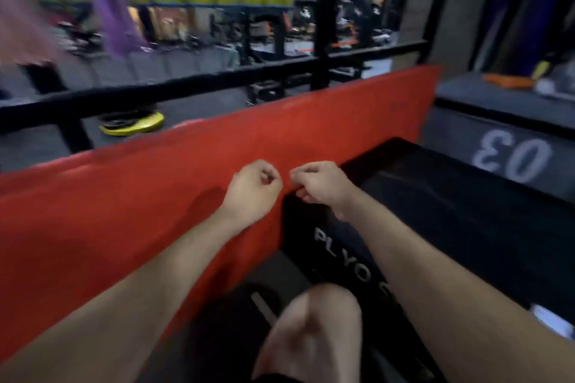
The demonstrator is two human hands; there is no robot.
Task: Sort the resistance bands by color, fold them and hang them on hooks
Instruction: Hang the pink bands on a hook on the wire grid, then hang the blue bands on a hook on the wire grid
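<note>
I watched from the head cam; pic was blurry w/ motion. Landmark I used: the black plyo box [435, 211], lettered "PLYO" in white on its near face, w/ more letters after that I couldn't read.

The wide red band [186, 171] was stretched flat just left of the box, running from the far upper right down to the near left edge, its right end draped against the box's left side. The left hand [252, 190] sat over the red band just left of the box's near-left corner, fingers curled in tight w/ thumb and forefinger tips pressed together; I couldn't tell if they pinched the band. The right hand [320, 185] was at that same corner, fingers curled, tips at the band's edge; a grip looked likely but blur hid it. The two hands were near each other, not touching.

Behind and right of the box stood a grey box [497, 134] marked "03", seen upside down. Far left and beyond the box, a purple band [109, 9] and a pink band [18, 9] hung, both smeared. A black rail [217, 81] crossed beyond the red band, w/ a yellow weight plate [133, 124] on the floor behind it. A bare knee [323, 320] showed below the box.
</note>
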